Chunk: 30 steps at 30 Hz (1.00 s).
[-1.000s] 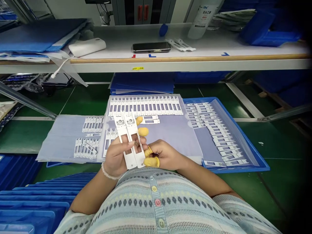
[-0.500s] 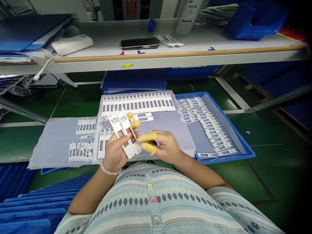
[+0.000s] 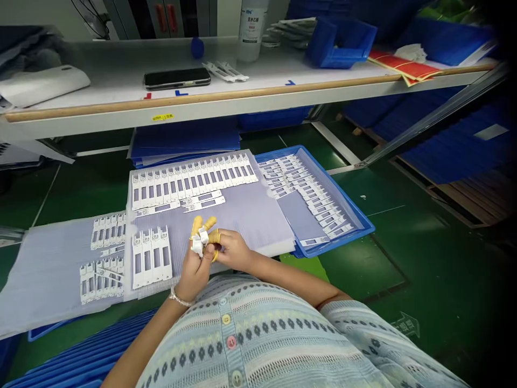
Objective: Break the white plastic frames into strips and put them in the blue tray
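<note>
We start at the left hand (image 3: 196,272): narrow pinch, holding a small white strip (image 3: 197,243) nearly end-on among yellow finger cots (image 3: 196,225). The right hand (image 3: 233,250) sits against it; whether it grips too, we cannot tell. Just left, a block of strips (image 3: 151,257) lies squared on a plastic sheet (image 3: 250,215). Farther off runs a long row of strips (image 3: 194,180), neatly laid. To the right, more strips (image 3: 309,186) lie overlapped in a blue tray (image 3: 343,242).

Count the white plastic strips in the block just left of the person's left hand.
4. All four white plastic strips lie flat side by side on the clear plastic sheet, left of the left hand; none appears hidden.
</note>
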Each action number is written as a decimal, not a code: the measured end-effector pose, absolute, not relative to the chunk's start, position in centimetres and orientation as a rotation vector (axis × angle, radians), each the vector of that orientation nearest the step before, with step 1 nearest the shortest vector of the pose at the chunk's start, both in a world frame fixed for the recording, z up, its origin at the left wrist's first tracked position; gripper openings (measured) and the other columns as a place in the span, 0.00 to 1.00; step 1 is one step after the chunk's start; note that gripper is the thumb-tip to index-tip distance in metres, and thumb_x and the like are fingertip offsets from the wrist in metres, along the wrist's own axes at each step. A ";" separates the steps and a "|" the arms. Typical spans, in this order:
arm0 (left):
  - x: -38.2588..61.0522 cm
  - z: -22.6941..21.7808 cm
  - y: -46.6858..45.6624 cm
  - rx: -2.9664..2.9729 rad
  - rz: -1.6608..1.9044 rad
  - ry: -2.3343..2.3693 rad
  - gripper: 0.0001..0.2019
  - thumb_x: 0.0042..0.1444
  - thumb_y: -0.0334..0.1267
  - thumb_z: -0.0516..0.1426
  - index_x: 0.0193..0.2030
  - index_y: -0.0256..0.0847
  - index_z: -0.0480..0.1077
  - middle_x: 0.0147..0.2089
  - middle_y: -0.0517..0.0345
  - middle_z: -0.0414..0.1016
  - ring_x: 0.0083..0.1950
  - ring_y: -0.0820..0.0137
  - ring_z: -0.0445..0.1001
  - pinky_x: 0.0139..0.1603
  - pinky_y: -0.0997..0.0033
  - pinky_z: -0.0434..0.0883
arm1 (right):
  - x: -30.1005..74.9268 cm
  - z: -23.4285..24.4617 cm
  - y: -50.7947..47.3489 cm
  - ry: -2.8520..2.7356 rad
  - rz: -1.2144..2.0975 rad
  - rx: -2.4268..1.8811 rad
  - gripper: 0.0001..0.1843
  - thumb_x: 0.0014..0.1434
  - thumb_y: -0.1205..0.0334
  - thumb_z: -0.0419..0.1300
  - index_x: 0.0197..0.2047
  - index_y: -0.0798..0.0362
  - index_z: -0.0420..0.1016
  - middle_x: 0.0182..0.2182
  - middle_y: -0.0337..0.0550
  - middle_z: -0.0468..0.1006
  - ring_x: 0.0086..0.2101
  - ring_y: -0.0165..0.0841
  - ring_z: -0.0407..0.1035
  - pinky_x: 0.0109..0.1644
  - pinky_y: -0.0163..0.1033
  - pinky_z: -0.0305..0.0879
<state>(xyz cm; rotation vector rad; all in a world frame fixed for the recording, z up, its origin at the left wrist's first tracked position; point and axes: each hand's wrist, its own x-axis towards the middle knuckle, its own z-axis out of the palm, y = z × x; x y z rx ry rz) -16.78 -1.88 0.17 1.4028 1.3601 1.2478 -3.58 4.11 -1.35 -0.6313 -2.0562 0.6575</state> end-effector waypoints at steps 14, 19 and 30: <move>-17.4 -2.8 -2.7 1.420 1.228 1.463 0.36 0.64 0.46 0.49 0.72 0.47 0.31 0.72 0.42 0.48 0.70 0.61 0.54 0.67 0.55 0.57 | -2.0 1.0 5.4 -2.731 0.321 -1.132 0.10 0.62 0.61 0.56 0.41 0.56 0.75 0.34 0.49 0.76 0.35 0.37 0.72 0.36 0.37 0.65; -18.6 -3.2 -2.6 1.489 1.194 1.637 0.36 0.62 0.44 0.52 0.71 0.45 0.36 0.72 0.41 0.44 0.72 0.59 0.47 0.70 0.49 0.49 | -1.6 2.9 6.9 -3.036 0.255 -1.345 0.11 0.61 0.70 0.53 0.43 0.58 0.75 0.37 0.54 0.76 0.37 0.41 0.73 0.34 0.39 0.64; -19.2 -3.3 -2.4 1.622 0.838 1.691 0.30 0.62 0.44 0.49 0.67 0.33 0.50 0.61 0.37 0.63 0.65 0.55 0.62 0.64 0.48 0.60 | -0.9 -0.1 8.0 -2.954 0.270 -1.402 0.10 0.63 0.67 0.53 0.41 0.55 0.76 0.38 0.49 0.76 0.38 0.38 0.73 0.36 0.36 0.62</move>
